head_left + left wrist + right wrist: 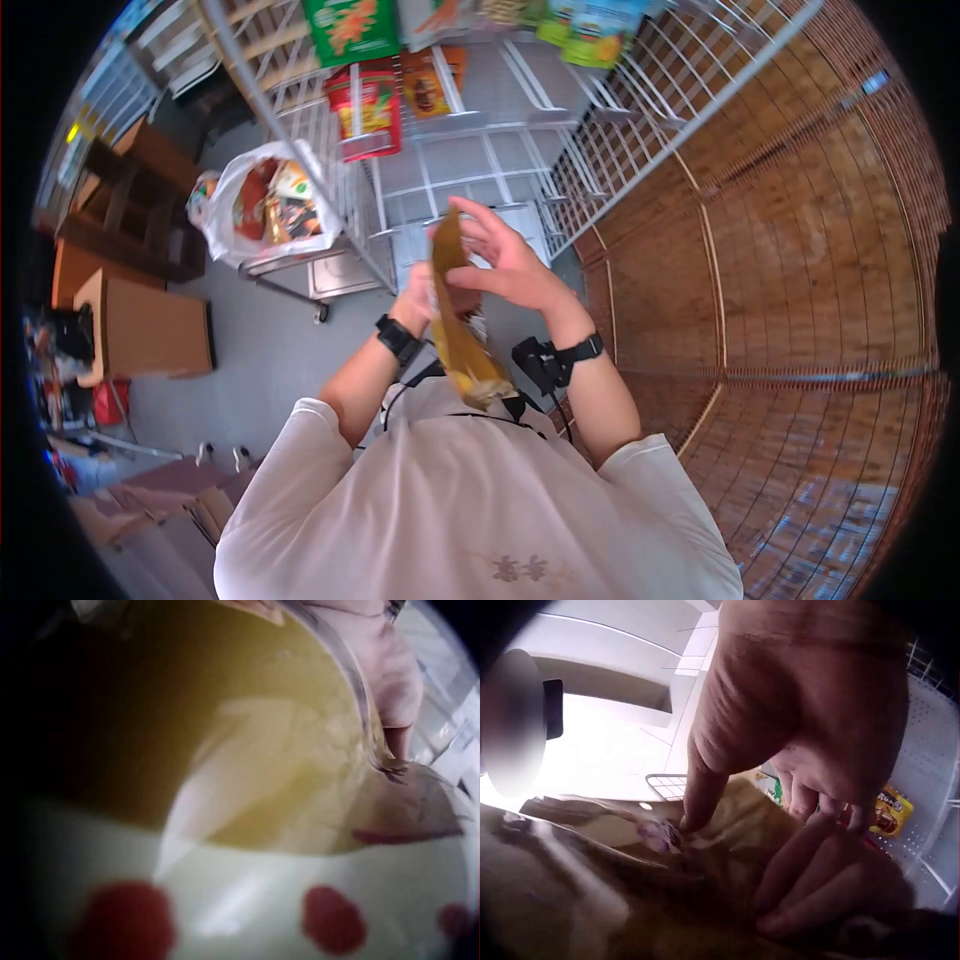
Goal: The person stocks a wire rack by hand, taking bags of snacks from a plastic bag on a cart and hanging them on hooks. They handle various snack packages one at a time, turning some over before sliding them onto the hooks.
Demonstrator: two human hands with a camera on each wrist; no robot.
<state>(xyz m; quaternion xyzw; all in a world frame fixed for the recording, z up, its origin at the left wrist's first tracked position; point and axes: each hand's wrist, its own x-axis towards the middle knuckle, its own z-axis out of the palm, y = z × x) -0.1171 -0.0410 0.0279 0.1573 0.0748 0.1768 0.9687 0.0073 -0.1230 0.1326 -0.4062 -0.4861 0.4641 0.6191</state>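
A gold-yellow plastic bag (pixel 455 330) stands on edge in front of the chest. The left hand (pixel 415 298) grips it from the left side; in the right wrist view the left hand's curled fingers (pixel 832 877) hold its edge. Spread on the other side, the right hand (pixel 515 275) touches the bag with its thumb (pixel 703 796), its fingers near the far upper edge. In the left wrist view the bag's gold surface (pixel 262 772) and a pale band with red dots fill most of the picture, the right hand (pixel 386 667) behind. The bag's contents are not discernible.
A wire rack (pixel 450 160) ahead holds snack packets, among them a green one (pixel 350 30) and a red one (pixel 365 110). A white plastic bag (pixel 240 205) of packets sits to its left. Cardboard boxes (pixel 145 325) stand at left, wood-backed mesh panels (pixel 780 250) at right.
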